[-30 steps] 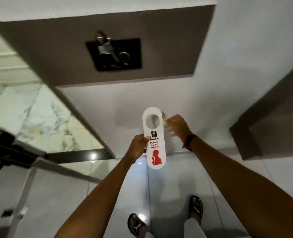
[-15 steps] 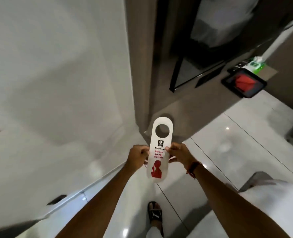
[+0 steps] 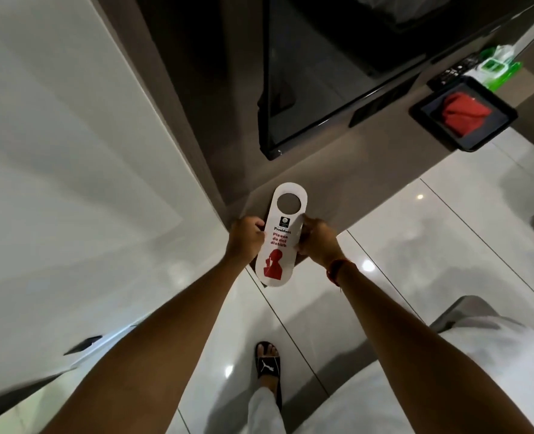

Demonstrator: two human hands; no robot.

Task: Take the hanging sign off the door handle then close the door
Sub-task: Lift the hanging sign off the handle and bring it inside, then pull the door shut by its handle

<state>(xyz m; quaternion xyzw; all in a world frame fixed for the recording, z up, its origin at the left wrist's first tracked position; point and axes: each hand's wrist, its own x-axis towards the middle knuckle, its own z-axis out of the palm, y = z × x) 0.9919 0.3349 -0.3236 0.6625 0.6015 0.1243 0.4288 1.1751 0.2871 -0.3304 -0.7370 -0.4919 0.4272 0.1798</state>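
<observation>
The white hanging sign (image 3: 283, 236), with a round hole at its top, red "Please do not disturb" lettering and a red figure, is held upright in front of me. My left hand (image 3: 246, 239) grips its left edge. My right hand (image 3: 317, 241), with a red band on the wrist, pinches its right edge. The door and its handle are out of view. Only a white wall panel (image 3: 71, 151) fills the left side.
A brown counter (image 3: 322, 183) runs ahead with a dark screen (image 3: 315, 83) on it, a black tray (image 3: 463, 117) holding a red cloth, and a green packet (image 3: 497, 68). Glossy white floor tiles lie below. My sandalled foot (image 3: 269, 368) and a white bed corner (image 3: 478, 355) are near.
The view has swung from the door and its handle to the counter. My right hand has come onto the sign, so both hands hold it now.
</observation>
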